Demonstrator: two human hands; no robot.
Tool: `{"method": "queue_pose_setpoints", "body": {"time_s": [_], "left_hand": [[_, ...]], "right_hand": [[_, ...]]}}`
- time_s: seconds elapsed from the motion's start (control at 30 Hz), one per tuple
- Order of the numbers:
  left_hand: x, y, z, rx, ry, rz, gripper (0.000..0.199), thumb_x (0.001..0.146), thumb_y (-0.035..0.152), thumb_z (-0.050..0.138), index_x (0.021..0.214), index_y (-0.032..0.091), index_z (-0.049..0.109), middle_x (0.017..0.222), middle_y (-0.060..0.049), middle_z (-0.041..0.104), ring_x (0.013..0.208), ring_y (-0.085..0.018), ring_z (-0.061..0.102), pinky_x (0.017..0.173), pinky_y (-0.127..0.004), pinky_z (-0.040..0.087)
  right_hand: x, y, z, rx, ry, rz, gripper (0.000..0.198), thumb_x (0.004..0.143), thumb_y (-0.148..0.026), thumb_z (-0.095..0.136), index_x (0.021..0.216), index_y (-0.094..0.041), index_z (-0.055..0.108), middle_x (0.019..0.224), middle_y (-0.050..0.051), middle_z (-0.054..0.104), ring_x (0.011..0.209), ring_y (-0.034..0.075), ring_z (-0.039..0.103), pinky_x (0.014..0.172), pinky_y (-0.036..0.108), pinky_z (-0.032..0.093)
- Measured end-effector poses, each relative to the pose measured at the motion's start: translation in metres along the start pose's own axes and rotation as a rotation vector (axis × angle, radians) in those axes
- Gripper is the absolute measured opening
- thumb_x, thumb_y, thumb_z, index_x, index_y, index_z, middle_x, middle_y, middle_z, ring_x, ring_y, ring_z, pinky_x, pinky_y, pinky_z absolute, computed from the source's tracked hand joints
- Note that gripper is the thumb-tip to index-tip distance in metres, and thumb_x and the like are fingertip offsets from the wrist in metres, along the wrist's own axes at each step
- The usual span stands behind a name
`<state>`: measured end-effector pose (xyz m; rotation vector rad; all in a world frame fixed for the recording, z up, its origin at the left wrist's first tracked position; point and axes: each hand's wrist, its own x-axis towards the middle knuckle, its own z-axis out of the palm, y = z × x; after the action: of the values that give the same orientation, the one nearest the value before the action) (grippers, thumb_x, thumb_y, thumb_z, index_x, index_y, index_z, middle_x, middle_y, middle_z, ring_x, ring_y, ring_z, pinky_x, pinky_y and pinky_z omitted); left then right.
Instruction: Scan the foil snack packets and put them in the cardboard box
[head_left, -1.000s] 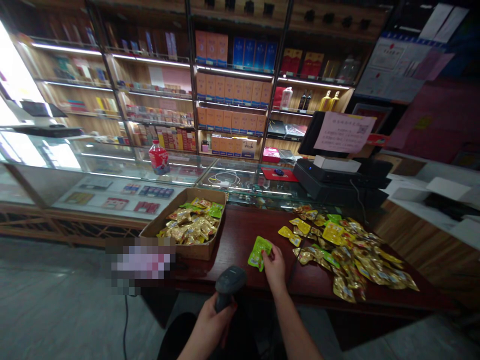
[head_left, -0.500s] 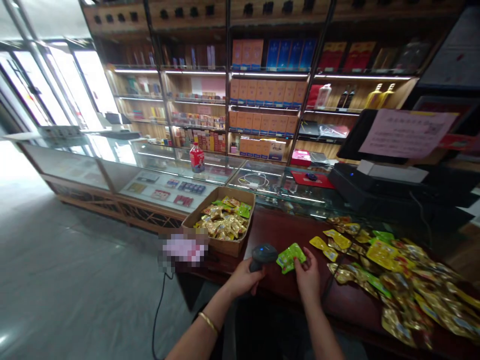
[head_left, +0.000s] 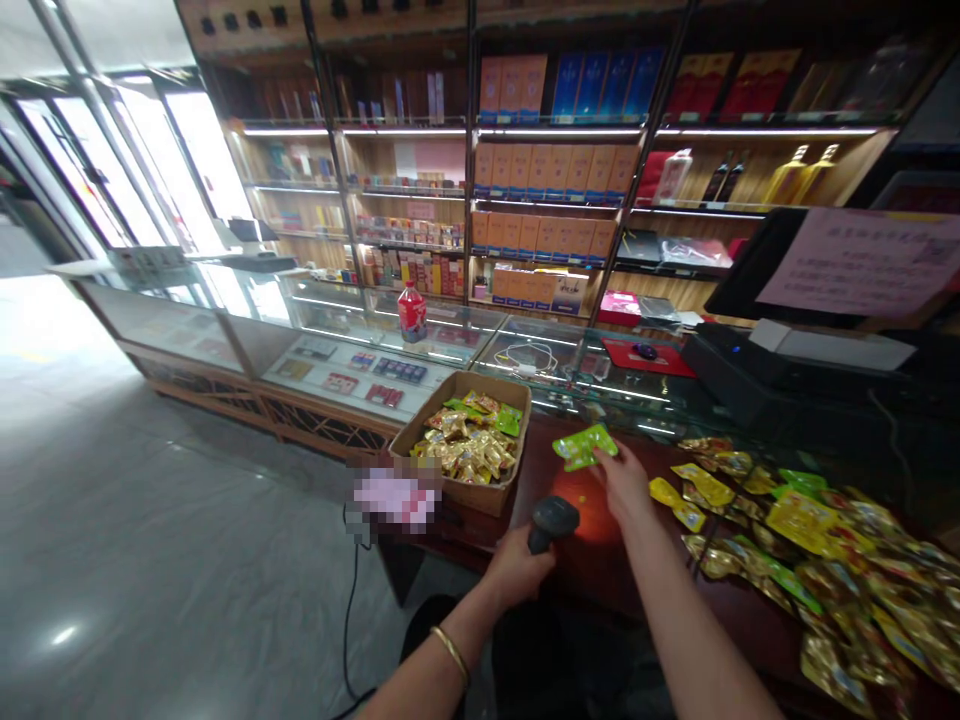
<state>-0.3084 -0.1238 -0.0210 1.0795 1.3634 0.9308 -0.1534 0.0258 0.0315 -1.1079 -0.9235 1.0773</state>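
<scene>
My left hand (head_left: 520, 568) is closed around the handle of a dark grey barcode scanner (head_left: 556, 517), held low over the near edge of the counter. A reddish-orange glow falls on the dark red wood in front of it. My right hand (head_left: 624, 480) pinches a small green snack packet (head_left: 583, 447) by its right end, above the counter and just right of the cardboard box (head_left: 459, 493). Gold, yellow and green packets fill much of that box. To the right of my right arm lies a loose heap of gold, yellow and green packets (head_left: 810, 520).
Behind the box runs a glass display counter (head_left: 360, 345) with a red-labelled bottle (head_left: 412, 313) on top. A red mouse pad (head_left: 649, 358) and a monitor with a pink sheet (head_left: 862, 262) stand at the right. A black cable (head_left: 348, 620) hangs at the left.
My right hand has moved forward with the green packet, away from the scanner and toward the box. A reddish glow now shows on the counter. The whole view has shifted slightly.
</scene>
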Motion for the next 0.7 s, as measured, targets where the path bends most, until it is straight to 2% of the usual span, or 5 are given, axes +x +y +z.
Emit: {"method": "queue_pose_setpoints", "body": {"time_s": [0.2, 0.33, 0.47, 0.57, 0.7], "left_hand": [[0.011, -0.001, 0.002, 0.045, 0.041, -0.014, 0.014, 0.072, 0.020, 0.066, 0.085, 0.018, 0.063, 0.048, 0.008, 0.049, 0.035, -0.011, 0.047, 0.041, -0.022, 0.041], [0.013, -0.004, 0.001, 0.032, 0.028, -0.037, 0.017, 0.075, 0.023, 0.068, 0.091, 0.018, 0.066, 0.049, 0.008, 0.052, 0.038, -0.011, 0.049, 0.045, -0.023, 0.043], [0.014, -0.004, 0.001, 0.026, -0.001, -0.047, 0.016, 0.074, 0.024, 0.069, 0.088, 0.018, 0.065, 0.048, 0.008, 0.051, 0.035, -0.010, 0.048, 0.043, -0.022, 0.040], [0.016, -0.001, 0.002, 0.017, -0.013, -0.055, 0.015, 0.075, 0.025, 0.070, 0.087, 0.018, 0.064, 0.046, 0.009, 0.049, 0.033, -0.010, 0.046, 0.041, -0.022, 0.039], [0.019, 0.002, 0.004, 0.002, -0.020, -0.067, 0.015, 0.077, 0.026, 0.068, 0.088, 0.017, 0.064, 0.043, 0.008, 0.049, 0.032, -0.011, 0.045, 0.040, -0.022, 0.039]], "right_hand": [[0.042, -0.043, 0.095, -0.192, -0.225, -0.155, 0.057, 0.080, -0.056, 0.064, 0.128, -0.024, 0.058, 0.122, 0.007, 0.071, 0.108, 0.022, 0.067, 0.092, 0.041, 0.057], [0.032, -0.022, 0.027, -0.492, -0.060, -0.183, 0.060, 0.075, -0.041, 0.067, 0.127, -0.012, 0.061, 0.143, 0.022, 0.054, 0.138, 0.036, 0.044, 0.117, 0.055, 0.027], [0.016, 0.023, -0.081, -0.777, 0.228, -0.076, 0.071, 0.074, -0.035, 0.064, 0.136, -0.001, 0.052, 0.157, 0.038, 0.022, 0.147, 0.054, 0.006, 0.107, 0.080, 0.003], [0.010, 0.056, -0.128, -1.330, 0.297, -0.214, 0.062, 0.085, -0.040, 0.050, 0.136, -0.003, 0.054, 0.153, 0.035, 0.036, 0.143, 0.053, 0.025, 0.106, 0.079, 0.010], [-0.001, 0.074, -0.133, -1.591, 0.111, -0.465, 0.052, 0.094, -0.034, 0.036, 0.128, -0.006, 0.062, 0.137, 0.029, 0.058, 0.134, 0.046, 0.044, 0.107, 0.073, 0.025]]}}
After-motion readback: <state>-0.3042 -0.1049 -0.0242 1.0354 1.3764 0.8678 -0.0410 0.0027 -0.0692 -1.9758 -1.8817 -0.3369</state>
